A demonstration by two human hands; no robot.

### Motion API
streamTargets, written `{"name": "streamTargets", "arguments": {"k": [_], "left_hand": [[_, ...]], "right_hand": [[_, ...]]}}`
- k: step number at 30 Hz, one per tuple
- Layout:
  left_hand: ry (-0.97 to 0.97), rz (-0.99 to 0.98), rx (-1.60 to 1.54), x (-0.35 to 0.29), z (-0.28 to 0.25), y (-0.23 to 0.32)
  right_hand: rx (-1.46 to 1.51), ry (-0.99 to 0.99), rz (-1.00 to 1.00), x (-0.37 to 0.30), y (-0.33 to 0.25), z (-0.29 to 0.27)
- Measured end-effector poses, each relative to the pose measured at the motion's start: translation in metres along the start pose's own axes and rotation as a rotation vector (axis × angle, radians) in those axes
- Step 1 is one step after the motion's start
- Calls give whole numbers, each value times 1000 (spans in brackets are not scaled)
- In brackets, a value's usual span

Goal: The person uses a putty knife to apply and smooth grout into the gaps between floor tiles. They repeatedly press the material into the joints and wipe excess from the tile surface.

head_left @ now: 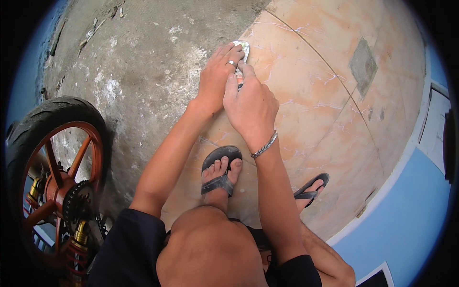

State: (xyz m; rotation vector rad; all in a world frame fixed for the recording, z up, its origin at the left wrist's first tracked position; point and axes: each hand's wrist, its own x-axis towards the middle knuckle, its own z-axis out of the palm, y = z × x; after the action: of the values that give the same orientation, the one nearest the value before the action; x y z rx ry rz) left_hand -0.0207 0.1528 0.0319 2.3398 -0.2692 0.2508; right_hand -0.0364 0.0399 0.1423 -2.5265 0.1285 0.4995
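A pale, round-ended object (245, 49) with greenish marks lies where the rough concrete meets the tiles. Most of it is under my hands, and its kind cannot be made out. My left hand (221, 68), with a ring on one finger, presses over its far part with bent fingers. Close against it, my right hand (253, 99) is closed in a grip around the nearer part. Between the two hands a small bit of white, orange and dark shows. A chain bracelet (264, 145) circles my right wrist.
A motorcycle wheel (98, 138) with orange spokes stands at the left, near a gold shock absorber (81, 234). My sandalled feet rest on the marbled tiles (306, 119). A grey diamond inset (363, 66) lies at the right. Blue wall (406, 205) borders the floor.
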Motion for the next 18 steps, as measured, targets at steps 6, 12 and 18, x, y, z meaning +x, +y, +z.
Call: {"name": "streamTargets", "arguments": {"k": [6, 12, 18], "left_hand": [[20, -17, -28, -2, 4, 0], [97, 4, -50, 15, 24, 15], [-1, 8, -148, -41, 51, 61]], "right_hand": [[-17, -52, 22, 5, -1, -3], [27, 72, -28, 8, 18, -20], [73, 61, 167, -54, 59, -13]]}}
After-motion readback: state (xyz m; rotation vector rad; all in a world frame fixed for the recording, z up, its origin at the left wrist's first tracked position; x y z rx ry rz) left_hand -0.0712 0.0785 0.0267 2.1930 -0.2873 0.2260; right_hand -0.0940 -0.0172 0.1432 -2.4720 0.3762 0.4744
